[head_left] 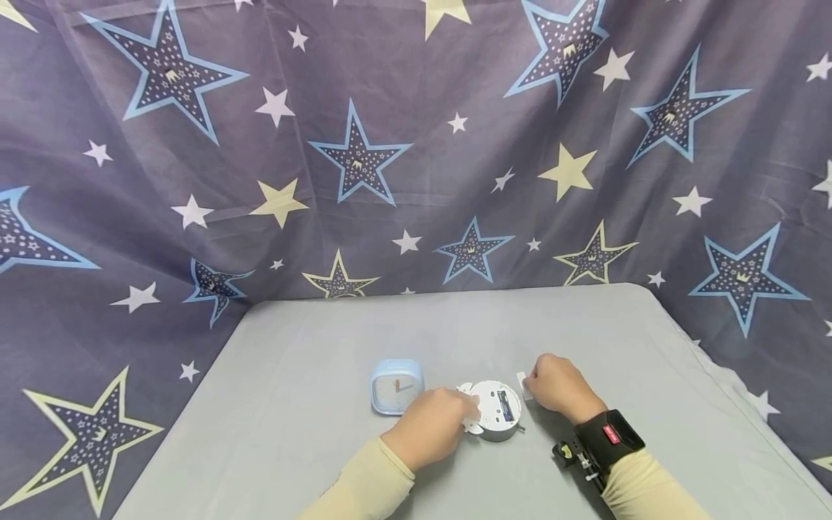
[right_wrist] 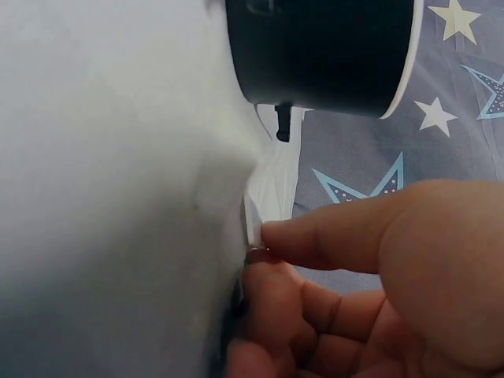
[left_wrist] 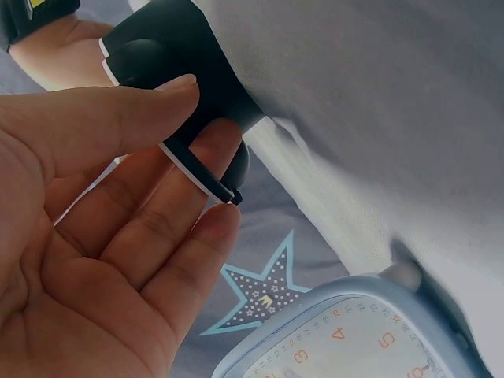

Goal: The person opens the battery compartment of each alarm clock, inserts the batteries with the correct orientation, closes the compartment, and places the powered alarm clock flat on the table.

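A round alarm clock [head_left: 497, 432] with a dark side wall and white back lies back-up on the table. Its battery slot shows a dark cell [head_left: 505, 406] inside. My left hand [head_left: 434, 426] grips the clock at its left end; in the left wrist view the thumb presses the dark body [left_wrist: 169, 59] and the fingers curl beneath. Just right of the clock, my right hand [head_left: 560, 386] pinches a small flat white piece [head_left: 523, 380], perhaps a battery cover. The right wrist view has that piece between thumb and forefinger, close to the cloth, apart from the clock.
A light blue square alarm clock [head_left: 396, 363] stands upright behind my left hand, its dial facing me. Grey cloth [head_left: 312, 375] covers the table. A star-patterned curtain [head_left: 390, 245] hangs along the back and sides.
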Demonstrator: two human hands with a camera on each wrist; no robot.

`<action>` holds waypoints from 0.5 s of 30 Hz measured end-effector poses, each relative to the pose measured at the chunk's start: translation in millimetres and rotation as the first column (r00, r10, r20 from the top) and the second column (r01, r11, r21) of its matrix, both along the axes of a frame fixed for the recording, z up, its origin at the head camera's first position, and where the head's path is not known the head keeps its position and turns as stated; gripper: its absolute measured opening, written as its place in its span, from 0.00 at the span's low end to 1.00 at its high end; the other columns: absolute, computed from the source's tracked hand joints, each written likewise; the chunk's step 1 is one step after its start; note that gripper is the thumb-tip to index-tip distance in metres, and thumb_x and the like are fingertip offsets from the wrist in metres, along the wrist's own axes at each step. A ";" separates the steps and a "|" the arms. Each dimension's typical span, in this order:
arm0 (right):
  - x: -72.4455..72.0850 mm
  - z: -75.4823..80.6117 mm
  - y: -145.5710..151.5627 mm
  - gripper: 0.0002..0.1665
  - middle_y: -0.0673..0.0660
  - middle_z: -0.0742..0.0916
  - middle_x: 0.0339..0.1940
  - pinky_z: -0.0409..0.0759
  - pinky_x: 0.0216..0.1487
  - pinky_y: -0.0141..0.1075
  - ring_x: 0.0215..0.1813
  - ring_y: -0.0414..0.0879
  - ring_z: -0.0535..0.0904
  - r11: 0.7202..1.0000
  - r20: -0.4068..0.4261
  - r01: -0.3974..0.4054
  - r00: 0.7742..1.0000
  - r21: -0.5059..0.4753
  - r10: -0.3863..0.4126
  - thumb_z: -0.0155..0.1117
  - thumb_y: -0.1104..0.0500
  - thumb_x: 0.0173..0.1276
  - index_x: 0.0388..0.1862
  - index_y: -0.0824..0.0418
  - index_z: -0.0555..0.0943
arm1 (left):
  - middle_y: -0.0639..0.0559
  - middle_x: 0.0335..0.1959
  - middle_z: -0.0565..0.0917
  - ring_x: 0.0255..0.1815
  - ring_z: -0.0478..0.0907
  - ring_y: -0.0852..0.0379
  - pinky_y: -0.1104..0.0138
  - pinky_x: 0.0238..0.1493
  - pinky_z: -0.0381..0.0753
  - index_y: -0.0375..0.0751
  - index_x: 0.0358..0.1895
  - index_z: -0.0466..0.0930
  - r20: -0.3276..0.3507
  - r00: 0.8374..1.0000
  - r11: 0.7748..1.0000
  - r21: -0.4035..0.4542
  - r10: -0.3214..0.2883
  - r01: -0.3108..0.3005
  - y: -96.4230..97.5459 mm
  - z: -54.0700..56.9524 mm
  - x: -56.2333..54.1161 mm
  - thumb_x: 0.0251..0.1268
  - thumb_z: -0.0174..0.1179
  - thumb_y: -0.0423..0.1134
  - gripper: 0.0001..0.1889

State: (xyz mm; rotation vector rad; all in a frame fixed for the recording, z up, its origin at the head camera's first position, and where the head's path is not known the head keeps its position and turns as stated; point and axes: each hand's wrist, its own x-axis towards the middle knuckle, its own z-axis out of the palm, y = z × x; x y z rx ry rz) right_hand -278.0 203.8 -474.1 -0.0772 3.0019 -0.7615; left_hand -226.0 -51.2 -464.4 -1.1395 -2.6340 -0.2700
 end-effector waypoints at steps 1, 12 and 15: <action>0.1 0.0 0.1 0.15 0.53 0.79 0.19 0.71 0.27 0.38 0.24 0.48 0.74 1.000 -0.001 0.001 1.000 0.002 -0.001 0.63 0.59 0.66 0.19 0.56 0.76 | 0.60 0.51 0.90 0.52 0.88 0.63 0.71 0.59 0.82 0.53 0.43 0.92 -0.004 1.000 1.000 -0.002 0.000 0.000 0.0 -0.4 -0.2 0.57 0.68 0.28 0.15; -0.6 1.4 2.5 0.11 0.54 0.80 0.21 0.71 0.27 0.38 0.25 0.48 0.75 1.000 -0.008 -0.006 1.000 0.010 0.006 0.60 0.60 0.67 0.23 0.59 0.79 | 0.60 0.49 0.91 0.52 0.88 0.64 0.72 0.59 0.82 0.53 0.43 0.92 -0.001 1.000 1.000 0.009 -0.008 0.008 0.6 -1.2 -0.7 0.55 0.69 0.27 0.16; -0.7 4.1 3.6 0.11 0.54 0.80 0.21 0.71 0.26 0.38 0.25 0.48 0.75 1.000 -0.021 -0.016 1.000 0.015 0.016 0.61 0.61 0.66 0.23 0.59 0.79 | 0.60 0.49 0.91 0.52 0.88 0.63 0.72 0.59 0.82 0.53 0.43 0.92 0.002 1.000 1.000 0.010 -0.008 0.007 0.4 -0.6 -0.6 0.54 0.69 0.26 0.17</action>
